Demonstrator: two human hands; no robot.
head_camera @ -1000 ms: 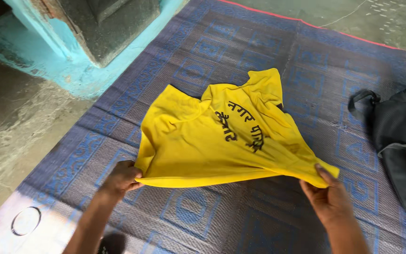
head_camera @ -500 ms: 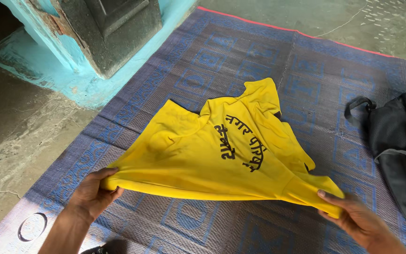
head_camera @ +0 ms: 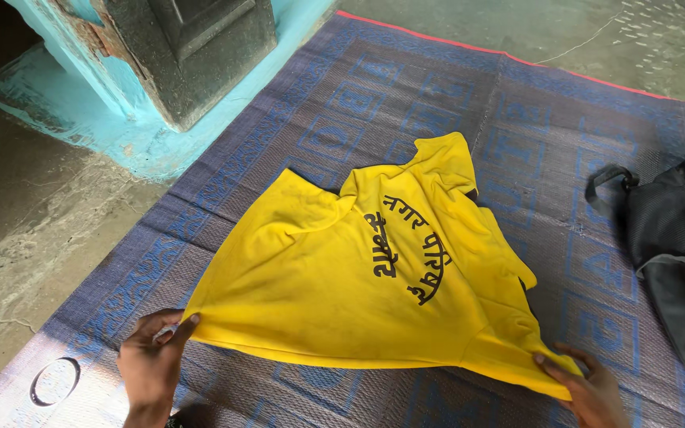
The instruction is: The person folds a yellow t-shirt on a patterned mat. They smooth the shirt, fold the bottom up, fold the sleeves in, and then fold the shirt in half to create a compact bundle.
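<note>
Both hands pinch the hem corners of a yellow cotton T-shirt [head_camera: 358, 277] with black lettering — left hand [head_camera: 151, 361], right hand [head_camera: 588, 388] — over a blue-purple woven mat [head_camera: 438, 87]; a black backpack [head_camera: 675, 238] lies just beyond its right edge.

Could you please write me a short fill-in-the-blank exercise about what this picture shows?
1. Both hands pinch the near corners of a shirt whose colour is ____.
2. The shirt lies on a woven ____ with a blue pattern.
3. The left hand grips the corner nearest a white ____ on the mat.
4. Beyond the right hand, at the mat's right edge, sits a black ____.

Missing words: yellow; mat; ring; backpack
</note>
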